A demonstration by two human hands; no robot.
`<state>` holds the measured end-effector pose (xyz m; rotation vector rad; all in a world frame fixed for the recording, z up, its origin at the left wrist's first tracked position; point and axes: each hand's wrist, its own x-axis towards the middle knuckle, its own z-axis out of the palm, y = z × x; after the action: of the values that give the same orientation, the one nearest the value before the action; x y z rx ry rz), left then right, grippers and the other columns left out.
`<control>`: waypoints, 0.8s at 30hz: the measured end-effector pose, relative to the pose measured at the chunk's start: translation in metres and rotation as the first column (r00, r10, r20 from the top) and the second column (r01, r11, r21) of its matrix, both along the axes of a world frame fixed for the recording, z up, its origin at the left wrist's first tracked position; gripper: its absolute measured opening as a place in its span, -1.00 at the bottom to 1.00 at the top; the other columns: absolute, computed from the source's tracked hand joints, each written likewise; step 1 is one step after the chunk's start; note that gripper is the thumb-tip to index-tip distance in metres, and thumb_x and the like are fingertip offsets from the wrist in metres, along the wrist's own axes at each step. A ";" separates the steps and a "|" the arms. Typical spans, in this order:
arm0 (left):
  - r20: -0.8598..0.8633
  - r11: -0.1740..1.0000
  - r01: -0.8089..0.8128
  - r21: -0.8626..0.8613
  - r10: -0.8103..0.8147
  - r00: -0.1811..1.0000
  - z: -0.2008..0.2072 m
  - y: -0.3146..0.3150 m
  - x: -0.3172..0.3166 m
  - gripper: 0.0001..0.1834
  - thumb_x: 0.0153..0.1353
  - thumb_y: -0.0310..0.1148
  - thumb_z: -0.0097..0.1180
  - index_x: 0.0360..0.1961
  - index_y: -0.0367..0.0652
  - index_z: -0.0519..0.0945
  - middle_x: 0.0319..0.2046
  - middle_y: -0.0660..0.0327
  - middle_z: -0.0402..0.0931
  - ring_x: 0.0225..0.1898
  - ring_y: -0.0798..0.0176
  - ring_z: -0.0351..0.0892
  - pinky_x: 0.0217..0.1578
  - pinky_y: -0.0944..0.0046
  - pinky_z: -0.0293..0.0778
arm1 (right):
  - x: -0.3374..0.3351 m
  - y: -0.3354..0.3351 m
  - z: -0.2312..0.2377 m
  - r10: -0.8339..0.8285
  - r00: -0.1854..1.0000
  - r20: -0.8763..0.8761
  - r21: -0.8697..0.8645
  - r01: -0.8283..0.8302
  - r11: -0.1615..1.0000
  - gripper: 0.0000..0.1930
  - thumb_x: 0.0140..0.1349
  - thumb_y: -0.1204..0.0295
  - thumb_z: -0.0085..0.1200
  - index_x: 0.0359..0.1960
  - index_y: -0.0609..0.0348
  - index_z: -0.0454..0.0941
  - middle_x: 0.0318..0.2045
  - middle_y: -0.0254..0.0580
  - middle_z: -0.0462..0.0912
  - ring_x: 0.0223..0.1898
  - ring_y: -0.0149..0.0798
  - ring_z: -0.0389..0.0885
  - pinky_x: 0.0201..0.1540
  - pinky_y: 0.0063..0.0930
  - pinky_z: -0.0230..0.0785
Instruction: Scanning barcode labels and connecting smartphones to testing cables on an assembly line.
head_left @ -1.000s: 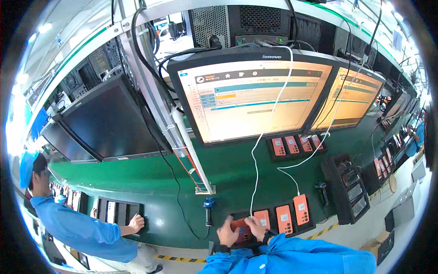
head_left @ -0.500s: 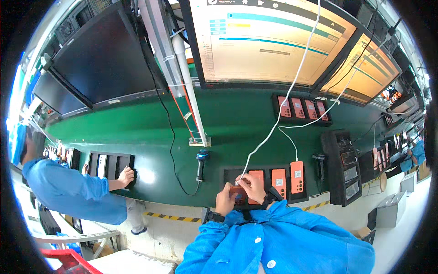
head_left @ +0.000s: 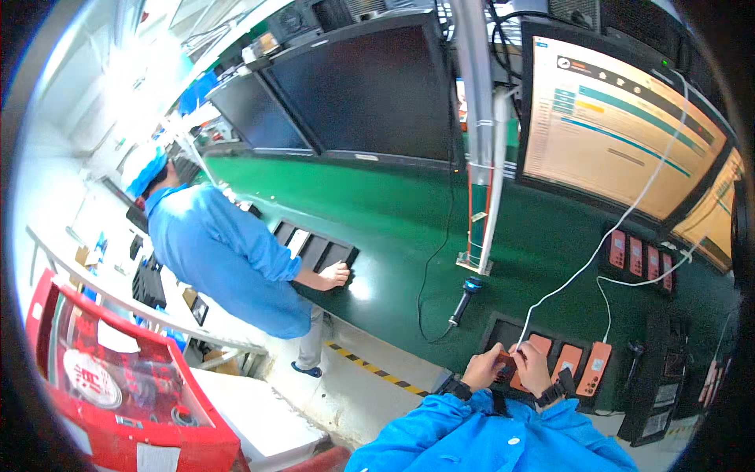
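My left hand (head_left: pixel 482 370) is closed on the edge of a dark red phone (head_left: pixel 504 365), which is partly covered by my fingers. At the phone's top end, my right hand (head_left: pixel 532 370) pinches the end of a white cable (head_left: pixel 583 274); the plug itself is hidden. Both hands are over a black tray (head_left: pixel 497 323). Beside them in the tray, coral phones show their backs: one partly behind my right hand (head_left: pixel 539 344), another coral phone (head_left: pixel 567 361), and a third coral phone (head_left: pixel 595 368) with a second white cable (head_left: pixel 607 315) at its top.
A handheld scanner (head_left: pixel 465 301) lies left of the tray, its black cord trailing. Behind stand a lit monitor (head_left: pixel 621 134), a metal post (head_left: pixel 479 157) and a tray of phones (head_left: pixel 641 259). At left, a co-worker (head_left: pixel 228 259) touches another black tray (head_left: pixel 320 250); a red cabinet (head_left: pixel 118 385) stands nearby.
My view has swung left, so the bench appears shifted right and the co-worker and red cabinet show more fully. My hands stay on the phone and cable.
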<state>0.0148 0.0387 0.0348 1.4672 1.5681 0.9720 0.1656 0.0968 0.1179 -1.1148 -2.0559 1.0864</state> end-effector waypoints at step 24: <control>0.153 0.938 -0.330 0.103 0.313 0.937 0.015 0.038 0.087 -0.65 0.07 -0.47 0.06 -0.07 -0.29 0.45 -0.18 -0.05 0.53 -0.12 -0.11 0.53 -0.12 0.04 0.45 | 0.298 -0.181 -0.195 -0.665 0.701 0.258 -0.766 0.568 0.303 -0.75 0.30 0.29 -0.04 -0.11 0.17 0.44 -0.37 -0.17 0.57 -0.45 -0.31 0.55 -0.45 -0.43 0.46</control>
<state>0.1020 0.0768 0.0496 1.2187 1.7045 1.3542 0.4635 -0.0839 -0.0775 -2.0070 -0.7166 1.6110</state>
